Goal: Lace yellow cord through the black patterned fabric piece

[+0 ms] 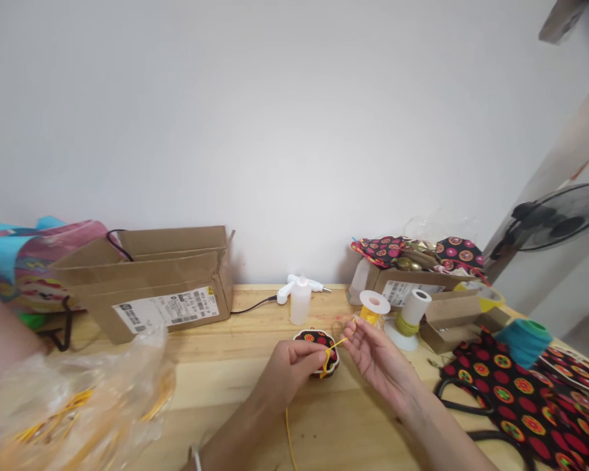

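Note:
My left hand (290, 367) is closed, pinching a yellow cord (330, 354) against a small fabric-covered piece (319, 341) with a black, red and yellow dot print that rests on the wooden table (226, 386). My right hand (373, 353) pinches the other end of the same cord just to the right, fingers partly curled. A loose length of the cord trails down toward the table's front edge. Behind my right hand stand a spool of yellow cord (373, 307) and a white spool with olive cord (408, 317).
A cardboard box (161, 281) sits at back left, a small white bottle (300, 299) at centre, a box of printed fabric (412, 265) at back right. Clear plastic bag with yellow cords (73, 405) lies front left. Printed fabric (515, 399), scissors (459, 402), teal spool (524, 340) and a fan (554, 219) are right.

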Motion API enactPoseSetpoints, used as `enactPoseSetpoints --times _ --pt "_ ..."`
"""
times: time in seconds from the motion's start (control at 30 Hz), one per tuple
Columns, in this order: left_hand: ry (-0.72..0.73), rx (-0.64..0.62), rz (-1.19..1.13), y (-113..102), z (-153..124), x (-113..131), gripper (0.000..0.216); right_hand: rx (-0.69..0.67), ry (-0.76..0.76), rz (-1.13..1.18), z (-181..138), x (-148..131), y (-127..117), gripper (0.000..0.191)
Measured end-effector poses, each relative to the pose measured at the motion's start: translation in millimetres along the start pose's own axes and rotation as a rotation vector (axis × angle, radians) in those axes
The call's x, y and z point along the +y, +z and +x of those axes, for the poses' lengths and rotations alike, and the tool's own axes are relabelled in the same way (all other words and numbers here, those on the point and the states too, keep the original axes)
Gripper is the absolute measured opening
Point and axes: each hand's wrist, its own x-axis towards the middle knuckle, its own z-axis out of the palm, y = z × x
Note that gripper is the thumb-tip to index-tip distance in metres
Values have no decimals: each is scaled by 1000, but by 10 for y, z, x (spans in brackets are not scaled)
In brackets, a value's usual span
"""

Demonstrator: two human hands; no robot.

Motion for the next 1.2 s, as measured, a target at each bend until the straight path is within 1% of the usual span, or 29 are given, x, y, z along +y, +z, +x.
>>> enactPoseSetpoints --times 0.1,0.3,0.37,0.47,0.53,0.6,0.67,0.77,0.83,0.9,0.97,1.03,1.1,1.13,1.2 --pt "7 8 2 -4 0 6 19 -5 16 2 -9 -3 8 3" --pt "50 23 81 -42 32 -40 21 -41 18 -35 -39 14 47 3" --pt "48 36 101 -53 44 -58 22 -94 18 -68 -66 39 74 3" --pt "44 32 124 -56 57 -71 23 -218 22 -105 -116 66 114 5" --pt "47 27 130 -50 55 -67 24 -259 20 -110 -133 58 125 6" --pt "50 30 120 -36 42 -50 24 -218 -9 -105 -121 33 114 6" --pt "65 16 112 -15 18 -26 24 -112 -50 -81 -82 8 86 7" --pt "77 -46 103 16 -17 -3 24 26 -70 -28 -13 3 42 9" --pt "70 -53 102 24 -23 -6 23 65 -55 -10 9 17 33 9" --pt "64 -26 107 13 -13 -19 21 60 -59 -25 1 29 47 9" --pt "52 16 113 -10 5 -30 21 33 -120 -105 -33 29 79 8" --pt "34 57 119 -33 21 -34 19 27 -229 -281 -74 19 117 9" --pt "14 79 109 -47 28 -32 18 13 -350 -552 -108 10 151 11" --pt "11 85 98 -50 28 -29 18 -23 -415 -705 -119 9 163 14" --pt "7 75 80 -52 23 -21 18 -142 -541 -991 -129 22 176 17"
